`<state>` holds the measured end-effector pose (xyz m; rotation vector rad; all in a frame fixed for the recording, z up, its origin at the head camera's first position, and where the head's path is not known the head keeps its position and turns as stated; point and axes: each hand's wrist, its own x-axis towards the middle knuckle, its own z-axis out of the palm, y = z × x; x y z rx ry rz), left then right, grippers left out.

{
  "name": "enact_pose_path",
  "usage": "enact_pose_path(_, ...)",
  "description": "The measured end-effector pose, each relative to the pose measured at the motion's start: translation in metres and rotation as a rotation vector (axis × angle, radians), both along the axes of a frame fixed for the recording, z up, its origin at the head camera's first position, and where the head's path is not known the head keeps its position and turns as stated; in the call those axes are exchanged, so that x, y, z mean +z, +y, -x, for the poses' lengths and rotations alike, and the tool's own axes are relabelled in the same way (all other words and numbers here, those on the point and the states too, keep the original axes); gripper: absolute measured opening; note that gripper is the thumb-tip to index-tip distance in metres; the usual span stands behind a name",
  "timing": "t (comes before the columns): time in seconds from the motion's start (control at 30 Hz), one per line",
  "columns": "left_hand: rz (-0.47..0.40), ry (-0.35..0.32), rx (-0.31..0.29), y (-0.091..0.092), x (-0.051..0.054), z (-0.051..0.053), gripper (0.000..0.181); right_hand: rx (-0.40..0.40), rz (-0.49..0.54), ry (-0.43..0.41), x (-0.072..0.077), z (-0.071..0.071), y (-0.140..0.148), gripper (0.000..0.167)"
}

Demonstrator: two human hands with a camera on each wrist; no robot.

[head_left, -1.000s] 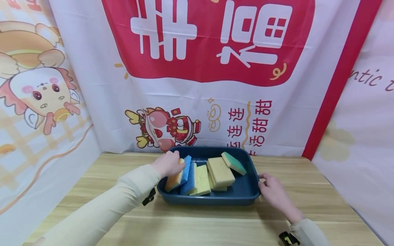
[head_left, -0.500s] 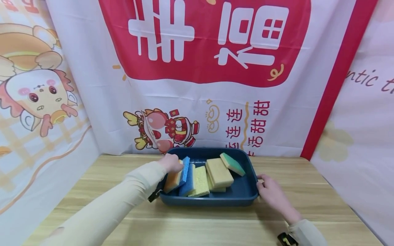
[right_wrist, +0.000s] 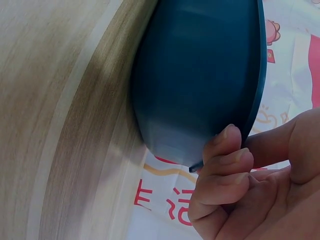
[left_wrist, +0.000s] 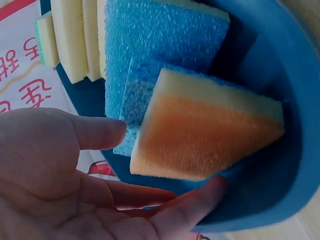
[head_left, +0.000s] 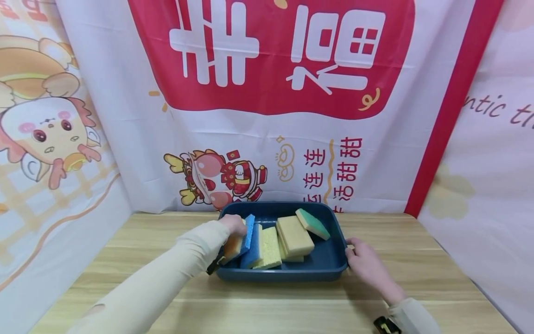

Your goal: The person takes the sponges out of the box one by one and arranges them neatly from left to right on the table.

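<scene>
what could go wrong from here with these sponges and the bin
The left hand reaches round the orange sponge, close against a blue-faced sponge, so lifting one might drag its neighbour along.

The right hand holds only the right end of the bin; a tug at the other end could make it swing.

The upper tan sponge lies aslant on another, so a jolt might slide it off.

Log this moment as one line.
left hand: at orange-faced rectangular sponge, grip unclear | right hand: holds rectangular dark-blue plastic tray by rim | other sponges: inside tray
</scene>
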<state>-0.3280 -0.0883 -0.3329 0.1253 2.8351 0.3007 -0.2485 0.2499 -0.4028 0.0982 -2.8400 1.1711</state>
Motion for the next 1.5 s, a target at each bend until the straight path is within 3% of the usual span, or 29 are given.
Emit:
enact_pose_path(0.17,-0.036,-0.084,0.107,0.006,-0.004,0.001,0.039,-0.005,-0.003,-0.01,0.001,0.0,-0.002,0.034)
enact_pose_path(0.3,-0.071,-0.101,0.118,0.007,-0.005,0.001,0.034,-0.005,0.006,-0.01,0.0,0.0,-0.003,0.034)
enact_pose_path(0.43,-0.19,-0.154,0.133,0.006,-0.01,0.006,0.027,-0.005,0.023,-0.016,-0.002,0.001,-0.002,0.034)
enact_pose_path(0.47,-0.216,-0.176,0.139,0.005,-0.015,0.01,0.026,-0.007,0.028,-0.022,-0.002,0.001,-0.002,0.035)
enact_pose_path(0.57,-0.253,-0.259,0.167,0.0,-0.04,0.04,0.031,-0.01,0.043,-0.037,-0.003,0.001,-0.001,0.035)
enact_pose_path(0.7,-0.283,-0.33,0.205,-0.012,-0.083,0.085,0.043,-0.013,0.045,-0.047,-0.005,0.0,0.0,0.036)
enact_pose_path(0.83,-0.397,-0.362,0.32,-0.018,-0.1,0.1,0.051,-0.017,0.048,-0.062,-0.004,0.001,0.0,0.037)
enact_pose_path(0.87,-0.408,-0.358,0.329,-0.017,-0.089,0.087,0.054,-0.017,0.048,-0.064,-0.004,0.001,0.0,0.037)
enact_pose_path(0.93,-0.43,-0.375,0.372,-0.015,-0.082,0.081,0.058,-0.019,0.05,-0.069,-0.004,0.001,-0.001,0.037)
enact_pose_path(1.07,-0.4,-0.394,0.362,-0.012,-0.065,0.067,0.067,-0.016,0.049,-0.068,-0.003,0.001,-0.002,0.036)
enact_pose_path(1.1,-0.405,-0.399,0.38,-0.013,-0.071,0.076,0.069,-0.015,0.05,-0.066,-0.003,0.001,-0.002,0.036)
enact_pose_path(1.13,-0.4,-0.392,0.378,-0.011,-0.067,0.073,0.07,-0.015,0.051,-0.066,-0.003,0.001,-0.002,0.036)
enact_pose_path(1.23,-0.39,-0.377,0.358,-0.007,-0.048,0.056,0.072,-0.013,0.059,-0.061,-0.003,0.002,-0.002,0.035)
enact_pose_path(1.37,-0.427,-0.343,0.368,-0.003,-0.016,0.024,0.068,-0.014,0.073,-0.058,-0.003,0.002,-0.002,0.034)
enact_pose_path(1.43,-0.446,-0.322,0.358,-0.003,-0.004,0.011,0.066,-0.013,0.077,-0.059,-0.003,0.003,-0.002,0.034)
enact_pose_path(1.5,-0.454,-0.29,0.328,-0.005,0.002,0.005,0.068,-0.014,0.079,-0.064,-0.003,0.003,-0.002,0.035)
